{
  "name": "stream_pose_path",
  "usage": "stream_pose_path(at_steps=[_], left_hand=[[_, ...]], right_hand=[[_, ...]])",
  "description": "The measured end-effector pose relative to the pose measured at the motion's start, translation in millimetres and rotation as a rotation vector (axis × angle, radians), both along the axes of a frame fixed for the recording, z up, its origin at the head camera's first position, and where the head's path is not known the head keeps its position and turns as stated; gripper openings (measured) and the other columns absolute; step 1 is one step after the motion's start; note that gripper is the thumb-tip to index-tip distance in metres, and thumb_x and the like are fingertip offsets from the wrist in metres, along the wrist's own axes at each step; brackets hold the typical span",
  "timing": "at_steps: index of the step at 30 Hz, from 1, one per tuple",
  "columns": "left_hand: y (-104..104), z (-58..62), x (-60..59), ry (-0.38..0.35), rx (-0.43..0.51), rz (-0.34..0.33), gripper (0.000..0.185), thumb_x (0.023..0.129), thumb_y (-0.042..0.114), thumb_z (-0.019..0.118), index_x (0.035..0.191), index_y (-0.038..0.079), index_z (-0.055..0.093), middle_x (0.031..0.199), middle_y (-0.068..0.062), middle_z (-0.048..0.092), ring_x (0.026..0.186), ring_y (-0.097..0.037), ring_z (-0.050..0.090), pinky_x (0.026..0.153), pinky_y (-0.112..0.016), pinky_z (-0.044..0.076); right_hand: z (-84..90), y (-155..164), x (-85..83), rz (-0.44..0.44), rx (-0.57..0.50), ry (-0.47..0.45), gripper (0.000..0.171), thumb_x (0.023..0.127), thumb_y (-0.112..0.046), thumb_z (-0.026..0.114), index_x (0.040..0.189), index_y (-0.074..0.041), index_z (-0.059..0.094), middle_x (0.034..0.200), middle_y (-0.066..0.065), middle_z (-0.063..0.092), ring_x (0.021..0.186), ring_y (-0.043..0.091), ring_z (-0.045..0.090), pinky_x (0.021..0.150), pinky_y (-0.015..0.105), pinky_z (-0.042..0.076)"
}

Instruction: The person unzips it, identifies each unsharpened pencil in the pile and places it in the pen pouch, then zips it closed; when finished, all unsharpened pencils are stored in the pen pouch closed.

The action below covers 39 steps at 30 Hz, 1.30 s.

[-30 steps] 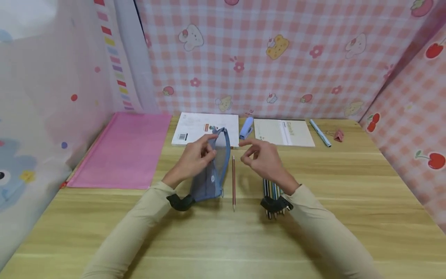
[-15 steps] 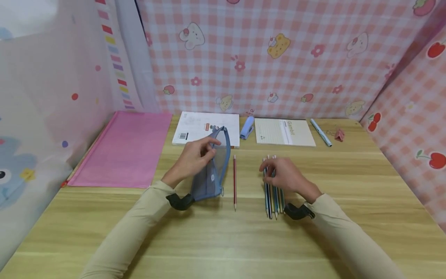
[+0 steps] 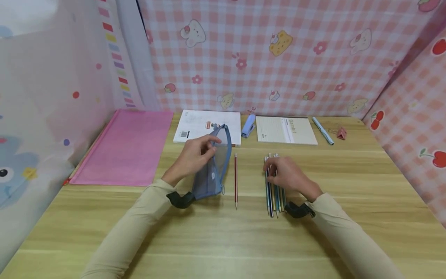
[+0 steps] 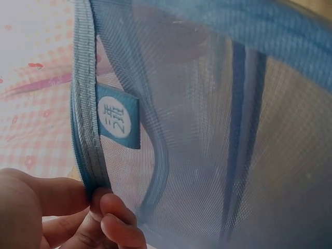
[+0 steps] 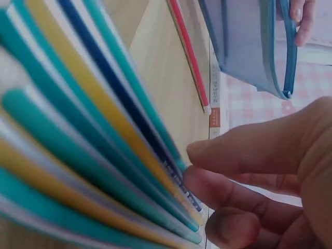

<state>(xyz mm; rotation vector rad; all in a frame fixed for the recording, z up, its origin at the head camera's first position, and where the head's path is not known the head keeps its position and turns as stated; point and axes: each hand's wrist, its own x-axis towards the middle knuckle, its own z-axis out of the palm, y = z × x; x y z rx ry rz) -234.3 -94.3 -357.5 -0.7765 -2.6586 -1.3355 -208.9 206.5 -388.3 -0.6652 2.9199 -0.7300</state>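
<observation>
A pale wood-grain worktop [image 3: 223,240] spreads out before me, its far edge meeting a pink-and-white checked backdrop [image 3: 223,44] printed with cartoon animals [image 3: 280,43], strawberries [image 3: 170,88], cupcakes [image 3: 274,96] and little flowers [image 3: 241,64]. To the right stands another checked covering [image 3: 411,120], this one with red cherries [image 3: 439,159], while the whitish left wall [image 3: 38,85], dotted with colour, catches a bright patch of light [image 3: 28,17] high up

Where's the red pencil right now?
In the head view, the red pencil lies on the wooden table near the middle, between the blue mesh pouch on its left and the group of pencils on its right.
</observation>
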Motion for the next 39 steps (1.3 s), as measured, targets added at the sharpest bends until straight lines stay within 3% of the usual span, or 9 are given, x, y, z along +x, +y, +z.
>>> stream_pose_path(at_steps=[10, 15, 21, 26, 29, 34, 39], left_hand=[[3.4, -0.7, -1.3, -0.005, 0.001, -0.001, 0.024, 0.1, 0.011, 0.058, 0.122, 0.007, 0.068, 0.079, -0.006, 0.064, 0.063, -0.013, 0.058, 0.058, -0.025, 0.045], [4.3, 0.1, -0.7, -0.006, 0.008, -0.003, 0.024, 0.1, 0.011, 0.058, 0.122, 0.007, 0.068, 0.079, -0.005, 0.064, 0.063, -0.013, 0.058, 0.057, -0.025, 0.045], [5.6, 0.6, 0.7, -0.01, 0.011, -0.008, 0.025, 0.1, 0.009, 0.058, 0.122, 0.006, 0.068, 0.079, -0.007, 0.065, 0.062, -0.013, 0.056, 0.057, -0.025, 0.044], [7.0, -0.3, 2.1, -0.009, 0.013, -0.017, 0.025, 0.099, 0.009, 0.058, 0.123, 0.005, 0.067, 0.079, -0.008, 0.065, 0.062, -0.012, 0.056, 0.057, -0.024, 0.044], [7.3, -0.6, 2.7, -0.006, 0.012, -0.019, 0.025, 0.1, 0.009, 0.058, 0.122, 0.006, 0.068, 0.079, -0.008, 0.065, 0.062, -0.013, 0.057, 0.057, -0.024, 0.044], [6.9, -0.5, 3.0, -0.005, 0.019, -0.015, 0.025, 0.099, 0.007, 0.059, 0.122, 0.004, 0.068, 0.078, -0.008, 0.065, 0.062, -0.013, 0.057, 0.057, -0.024, 0.044], [6.1, -0.8, 3.3, -0.013, 0.02, -0.022, 0.026, 0.099, 0.008, 0.058, 0.123, 0.002, 0.067, 0.078, -0.008, 0.064, 0.062, -0.012, 0.056, 0.056, -0.023, 0.043]], right_hand=[[-0.9, -3.9, -0.2, -0.009, 0.075, -0.031, 0.013, 0.077, -0.008, 0.08, 0.08, -0.011, 0.068, 0.076, 0.002, 0.071, 0.069, 0.011, 0.062, 0.066, 0.029, 0.051], [-1.3, -12.6, 3.1, -0.016, 0.084, -0.036, 0.012, 0.077, -0.008, 0.078, 0.086, -0.01, 0.071, 0.074, 0.003, 0.071, 0.066, 0.01, 0.063, 0.065, 0.029, 0.05], [1.2, -20.2, 5.4, -0.095, 0.098, -0.071, 0.019, 0.073, -0.003, 0.075, 0.092, -0.007, 0.076, 0.085, 0.009, 0.071, 0.066, 0.016, 0.056, 0.058, 0.025, 0.043], [2.6, -20.7, 2.6, -0.164, 0.048, -0.14, 0.014, 0.073, -0.005, 0.075, 0.087, -0.009, 0.077, 0.095, 0.012, 0.07, 0.071, 0.017, 0.051, 0.058, 0.025, 0.039], [5.4, -19.6, 0.8, -0.174, 0.007, -0.157, 0.012, 0.075, -0.006, 0.075, 0.086, -0.01, 0.078, 0.092, 0.012, 0.071, 0.065, 0.014, 0.049, 0.056, 0.024, 0.039], [12.3, -21.3, -1.8, -0.18, -0.081, -0.184, 0.015, 0.078, -0.01, 0.074, 0.092, -0.01, 0.079, 0.095, 0.012, 0.075, 0.063, 0.011, 0.057, 0.055, 0.025, 0.044], [18.5, -28.7, -4.0, -0.203, -0.149, -0.219, 0.022, 0.078, -0.011, 0.075, 0.1, -0.01, 0.079, 0.081, 0.007, 0.074, 0.063, 0.011, 0.057, 0.055, 0.025, 0.045]])
